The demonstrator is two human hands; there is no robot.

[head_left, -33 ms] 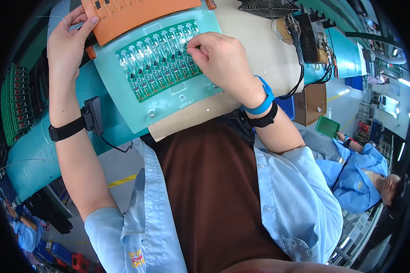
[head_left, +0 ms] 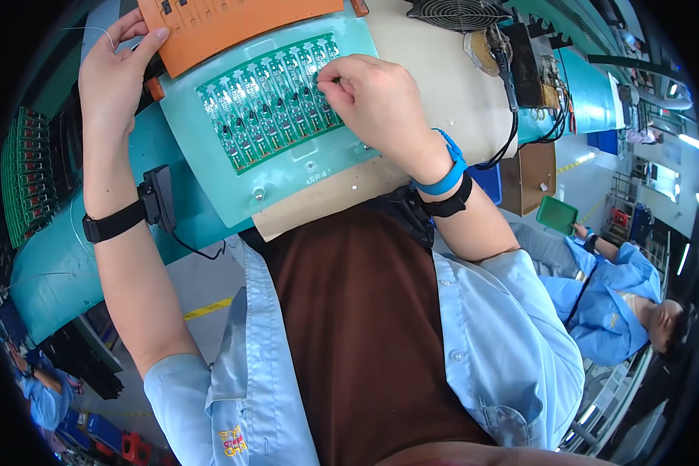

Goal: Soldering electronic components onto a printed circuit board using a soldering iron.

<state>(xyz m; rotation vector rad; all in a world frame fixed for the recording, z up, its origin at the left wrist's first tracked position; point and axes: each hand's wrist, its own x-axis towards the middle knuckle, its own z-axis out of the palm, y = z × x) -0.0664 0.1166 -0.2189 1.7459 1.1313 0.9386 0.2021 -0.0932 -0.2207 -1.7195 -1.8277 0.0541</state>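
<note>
A green circuit board panel point(head_left: 248, 101), made of several narrow strips with small dark parts, lies in a pale green fixture plate point(head_left: 287, 189). My left hand point(head_left: 120, 66) grips the left edge of an orange slotted cover point(head_left: 233, 27), thumb on its face and fingers curled behind. This cover stands tilted up along the far side of the plate. Over the right end of the panel is my right hand point(head_left: 377, 97), thumb and fingertips pinched together at the board. Whatever sits between those fingertips is hidden.
A round fan guard point(head_left: 458, 12) and a black device with cables point(head_left: 524, 66) stand at the back right. More green boards point(head_left: 31, 179) stand racked at the far left. A cardboard box point(head_left: 530, 177) sits beyond the bench; a co-worker point(head_left: 610, 303) holds a green tray point(head_left: 558, 215).
</note>
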